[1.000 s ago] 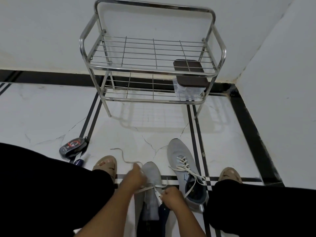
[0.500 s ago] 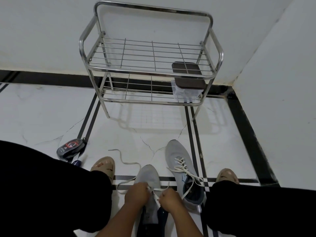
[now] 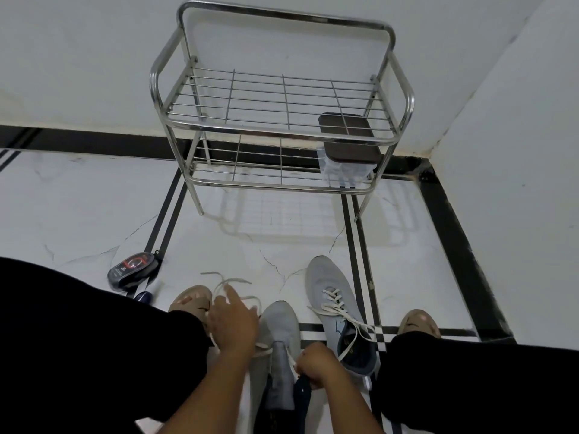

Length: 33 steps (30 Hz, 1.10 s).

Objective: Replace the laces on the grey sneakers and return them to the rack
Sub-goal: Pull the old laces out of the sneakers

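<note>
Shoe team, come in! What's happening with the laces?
Left hand reaching for loose lace. Right hand holds near sneaker. Other sneaker laced, untied. Rack unobstructed.

near grey sneaker (image 3: 279,324): on floor, toe fwd, tongue up, partly laced | its white lace (image 3: 233,281): loose loops to the left | far grey sneaker (image 3: 336,303): just right, laced, ends untied | rack (image 3: 282,98): steel, 2 tiers, by wall
</note>
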{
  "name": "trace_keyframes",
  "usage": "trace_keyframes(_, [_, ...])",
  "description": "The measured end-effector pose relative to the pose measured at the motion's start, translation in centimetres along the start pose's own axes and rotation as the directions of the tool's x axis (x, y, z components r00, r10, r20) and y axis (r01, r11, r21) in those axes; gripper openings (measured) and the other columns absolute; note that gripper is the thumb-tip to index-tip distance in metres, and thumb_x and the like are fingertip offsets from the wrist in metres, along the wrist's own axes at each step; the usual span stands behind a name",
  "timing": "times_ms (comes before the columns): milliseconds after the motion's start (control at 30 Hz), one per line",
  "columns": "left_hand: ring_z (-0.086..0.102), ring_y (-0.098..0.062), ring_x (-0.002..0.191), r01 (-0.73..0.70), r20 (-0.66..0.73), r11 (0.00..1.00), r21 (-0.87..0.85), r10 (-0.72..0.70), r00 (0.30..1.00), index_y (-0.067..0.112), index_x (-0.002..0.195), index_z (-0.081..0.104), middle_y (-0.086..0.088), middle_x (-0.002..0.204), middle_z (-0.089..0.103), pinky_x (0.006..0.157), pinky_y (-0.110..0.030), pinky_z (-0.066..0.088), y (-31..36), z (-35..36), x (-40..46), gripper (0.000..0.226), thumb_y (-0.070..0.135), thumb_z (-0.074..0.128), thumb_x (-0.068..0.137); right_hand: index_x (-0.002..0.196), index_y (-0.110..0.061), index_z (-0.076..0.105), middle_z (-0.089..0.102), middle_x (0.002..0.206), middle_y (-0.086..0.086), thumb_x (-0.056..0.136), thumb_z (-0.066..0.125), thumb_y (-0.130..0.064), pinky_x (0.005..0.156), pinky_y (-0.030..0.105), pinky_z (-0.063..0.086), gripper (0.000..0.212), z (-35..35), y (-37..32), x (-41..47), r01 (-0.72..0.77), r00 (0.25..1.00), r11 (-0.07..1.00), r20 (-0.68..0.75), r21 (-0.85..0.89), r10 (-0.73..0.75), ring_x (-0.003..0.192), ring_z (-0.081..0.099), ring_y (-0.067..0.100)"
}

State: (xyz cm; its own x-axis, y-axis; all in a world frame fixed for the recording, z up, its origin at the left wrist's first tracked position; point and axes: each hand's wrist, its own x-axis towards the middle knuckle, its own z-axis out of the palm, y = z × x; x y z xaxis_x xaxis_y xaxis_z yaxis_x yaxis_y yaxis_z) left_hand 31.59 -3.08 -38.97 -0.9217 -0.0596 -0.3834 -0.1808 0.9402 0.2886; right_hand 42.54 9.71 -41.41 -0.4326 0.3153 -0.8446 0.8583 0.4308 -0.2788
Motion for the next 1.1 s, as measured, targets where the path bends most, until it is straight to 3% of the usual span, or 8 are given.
trace_keyframes(100, [0.055, -0.022, 0.107, -0.260, 0.046, 0.943, 0.207, 0.256, 0.966, 0.020, 0.121, 0.050, -0.003, 0.119, 0.054, 0.084, -0.033, 0.046, -0.2, 1.5, -2.4, 0.032, 0.028, 0.050, 0.090, 0.073, -0.019, 0.058, 0.066, 0.083, 0.006, 0.081, 0.051, -0.015, 0.071, 0.028, 0.055, 0.011, -0.3, -0.8, 0.1, 0.098, 0.992, 0.995, -0.088, 0.019, -0.096, 0.084, 0.066, 0.025])
trace_keyframes(167, [0.060, -0.023, 0.107, -0.242, 0.288, 0.954, 0.176, 0.185, 0.940, 0.018, 0.117, 0.056, -0.004, 0.118, 0.060, 0.085, -0.032, 0.049, -0.6, 2.2, -2.1, 0.032, 0.030, 0.048, 0.089, 0.082, -0.026, 0.065, 0.069, 0.100, 0.001, 0.084, 0.051, -0.014, 0.087, 0.027, 0.050, 0.019, 0.0, -1.5, 0.4, 0.193, 0.970, 0.977, -0.169, 0.092, -0.175, 0.099, 0.064, 0.021])
trace_keyframes(233, [0.062, -0.028, 0.110, -0.226, 0.554, 0.961, 0.159, 0.103, 0.826, 0.012, 0.120, 0.059, -0.011, 0.120, 0.063, 0.090, -0.033, 0.051, -1.2, 2.7, -2.0, 0.047, 0.043, 0.049, 0.087, 0.098, -0.023, 0.071, 0.069, 0.110, 0.000, 0.087, 0.053, -0.010, 0.090, 0.023, 0.048, 0.026, 0.6, -2.3, 0.7, 0.267, 0.953, 0.961, -0.171, 0.073, -0.252, 0.105, 0.063, 0.018])
trace_keyframes(300, [0.063, -0.032, 0.108, -0.214, 0.651, 0.967, 0.141, 0.073, 0.756, 0.009, 0.119, 0.060, -0.017, 0.120, 0.064, 0.087, -0.035, 0.052, -1.8, 2.9, -2.3, 0.049, 0.043, 0.047, 0.086, 0.102, -0.024, 0.073, 0.068, 0.113, -0.002, 0.088, 0.052, -0.009, 0.089, 0.021, 0.049, 0.030, 1.5, -2.8, 1.0, 0.314, 0.937, 0.949, -0.155, -0.018, -0.313, 0.104, 0.064, 0.017])
trace_keyframes(467, [0.063, -0.028, 0.109, -0.133, 0.567, 0.989, 0.067, 0.072, 0.820, 0.007, 0.117, 0.063, -0.013, 0.119, 0.065, 0.085, -0.030, 0.050, -2.9, 3.6, -2.1, 0.039, 0.034, 0.051, 0.090, 0.096, -0.028, 0.070, 0.057, 0.111, 0.001, 0.087, 0.057, -0.015, 0.079, 0.027, 0.050, 0.021, 2.7, -2.5, 1.6, 0.392, 0.889, 0.889, -0.151, -0.236, -0.432, 0.099, 0.060, 0.022])
trace_keyframes(667, [0.062, -0.026, 0.110, -0.032, 0.501, 0.997, 0.073, -0.009, 0.865, 0.008, 0.116, 0.063, -0.012, 0.119, 0.066, 0.085, -0.029, 0.049, -3.4, 4.0, -1.6, 0.032, 0.023, 0.053, 0.089, 0.079, -0.025, 0.059, 0.047, 0.093, -0.006, 0.086, 0.058, -0.017, 0.063, 0.026, 0.040, 0.011, 3.3, -3.3, 2.3, 0.383, 0.898, 0.884, -0.116, -0.267, -0.424, 0.080, 0.054, 0.016])
trace_keyframes(967, [0.062, -0.027, 0.107, -0.046, 0.458, 0.995, 0.091, -0.001, 0.889, 0.010, 0.107, 0.063, -0.010, 0.115, 0.065, 0.083, -0.032, 0.050, -2.7, 4.7, -1.1, 0.023, 0.021, 0.052, 0.089, 0.070, -0.019, 0.044, 0.054, 0.100, 0.010, 0.085, 0.042, 0.001, 0.057, 0.027, 0.032, 0.025, 1.5, -2.9, 1.7, 0.272, 0.893, 0.922, -0.429, 0.277, -0.135, 0.077, 0.048, 0.020])
trace_keyframes(1100, [0.060, -0.025, 0.111, -0.039, 0.434, 0.993, 0.110, -0.012, 0.901, 0.013, 0.113, 0.060, -0.007, 0.121, 0.062, 0.086, -0.031, 0.049, -3.5, 5.0, -1.1, 0.027, 0.024, 0.049, 0.091, 0.095, -0.005, 0.058, 0.067, 0.087, 0.005, 0.094, 0.039, -0.007, 0.060, 0.025, 0.041, 0.019, -5.5, -4.4, 1.0, 0.389, 0.787, 0.700, -0.611, 0.599, 0.085, 0.073, 0.059, 0.016])
